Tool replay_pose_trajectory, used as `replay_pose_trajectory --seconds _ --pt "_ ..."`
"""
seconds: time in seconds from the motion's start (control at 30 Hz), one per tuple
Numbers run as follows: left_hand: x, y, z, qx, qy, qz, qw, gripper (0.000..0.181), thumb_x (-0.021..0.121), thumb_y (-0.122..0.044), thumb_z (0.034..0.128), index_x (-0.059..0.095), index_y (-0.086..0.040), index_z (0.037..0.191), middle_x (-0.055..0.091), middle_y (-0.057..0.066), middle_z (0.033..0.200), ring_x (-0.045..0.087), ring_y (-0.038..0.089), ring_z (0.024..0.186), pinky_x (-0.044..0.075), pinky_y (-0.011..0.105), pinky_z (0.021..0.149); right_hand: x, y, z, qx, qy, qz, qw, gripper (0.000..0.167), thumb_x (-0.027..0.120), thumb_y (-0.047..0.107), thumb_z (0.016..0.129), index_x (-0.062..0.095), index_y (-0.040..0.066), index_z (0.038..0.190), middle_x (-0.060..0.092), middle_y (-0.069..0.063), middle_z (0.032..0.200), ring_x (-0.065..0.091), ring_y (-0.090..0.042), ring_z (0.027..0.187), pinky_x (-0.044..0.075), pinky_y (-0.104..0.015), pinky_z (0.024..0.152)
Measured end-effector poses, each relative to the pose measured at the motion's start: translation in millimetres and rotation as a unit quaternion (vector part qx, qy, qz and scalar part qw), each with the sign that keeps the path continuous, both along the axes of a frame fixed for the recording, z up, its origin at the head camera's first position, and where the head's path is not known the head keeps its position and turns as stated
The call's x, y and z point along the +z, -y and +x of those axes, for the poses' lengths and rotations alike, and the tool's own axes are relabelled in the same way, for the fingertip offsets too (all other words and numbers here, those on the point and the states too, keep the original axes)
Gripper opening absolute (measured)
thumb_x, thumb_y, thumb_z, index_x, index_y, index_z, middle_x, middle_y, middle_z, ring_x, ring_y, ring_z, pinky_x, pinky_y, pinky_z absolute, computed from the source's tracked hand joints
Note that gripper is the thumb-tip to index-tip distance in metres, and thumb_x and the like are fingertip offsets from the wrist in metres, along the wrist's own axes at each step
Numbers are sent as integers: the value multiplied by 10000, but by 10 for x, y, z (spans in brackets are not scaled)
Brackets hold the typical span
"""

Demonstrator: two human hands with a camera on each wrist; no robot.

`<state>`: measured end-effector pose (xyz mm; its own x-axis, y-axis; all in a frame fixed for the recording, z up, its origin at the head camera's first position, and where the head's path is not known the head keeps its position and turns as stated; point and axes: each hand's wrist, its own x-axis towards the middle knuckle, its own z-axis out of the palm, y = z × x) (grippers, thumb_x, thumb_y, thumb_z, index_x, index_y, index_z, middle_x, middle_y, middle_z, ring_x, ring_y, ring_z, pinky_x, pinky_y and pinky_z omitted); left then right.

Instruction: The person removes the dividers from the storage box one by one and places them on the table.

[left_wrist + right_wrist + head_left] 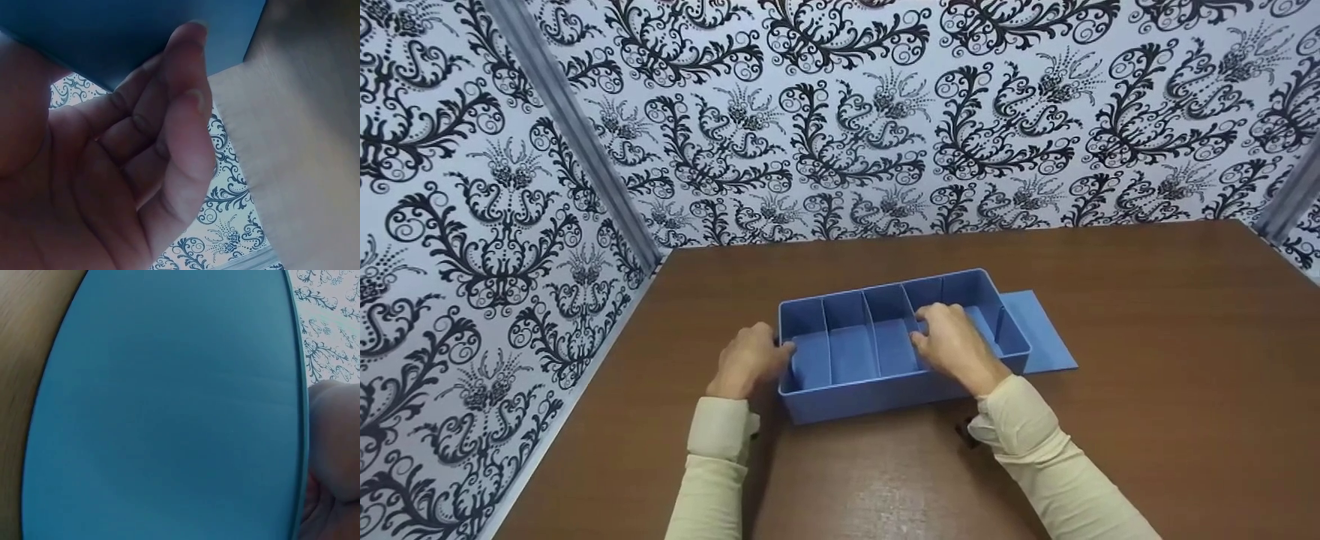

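Note:
A blue divided box (pixel 877 394) sits at a slant on the brown table. At its left end, my left hand (pixel 748 360) grips the wall, thumb over the rim and fingers outside; the left wrist view shows bent fingers (pixel 188 129) against the blue wall (pixel 112 39). My right hand (pixel 956 345) reaches over the front rim into the right half, its thumb and forefinger bent near a divider (pixel 891 307). Whether they pinch it cannot be told. The front wall (pixel 169 410) fills the right wrist view and hides most of that hand (pixel 337 444).
A flat blue sheet (pixel 1046 334) lies at the box's right end, partly hidden by it. A small dark object (pixel 969 433) shows beside the right cuff. Patterned walls (pixel 885 112) stand behind and to the left of the table (pixel 1170 337).

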<state>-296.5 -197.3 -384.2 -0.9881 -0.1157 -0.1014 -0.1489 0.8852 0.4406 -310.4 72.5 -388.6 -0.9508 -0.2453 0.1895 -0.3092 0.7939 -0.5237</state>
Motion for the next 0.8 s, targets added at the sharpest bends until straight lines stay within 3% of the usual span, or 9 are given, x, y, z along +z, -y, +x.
replay_pose_trajectory --seconds 0.23,0.47,0.8 --pt "5 18 11 -84 146 103 9998 306 610 -286 971 687 0 1046 616 99 815 599 237 717 440 345 601 -17 15 0 -23 -155 -62 9999 309 671 60 903 661 -98 1168 672 -251 1163 613 -265 840 518 -433 801" --pt "-6 28 -12 -127 82 -127 9998 308 603 -303 964 688 -7 978 600 85 796 578 236 723 428 364 617 -41 15 11 -26 -328 -91 9994 287 655 45 895 673 -95 1145 682 -259 1129 628 -273 786 522 -431 719" --pt "-11 18 -5 -93 129 -7 9999 324 602 -304 969 690 -2 1047 621 101 842 593 243 749 445 367 625 -38 18 26 5 -358 -224 9991 292 646 49 904 666 -96 1157 683 -257 1124 611 -252 731 513 -405 674"
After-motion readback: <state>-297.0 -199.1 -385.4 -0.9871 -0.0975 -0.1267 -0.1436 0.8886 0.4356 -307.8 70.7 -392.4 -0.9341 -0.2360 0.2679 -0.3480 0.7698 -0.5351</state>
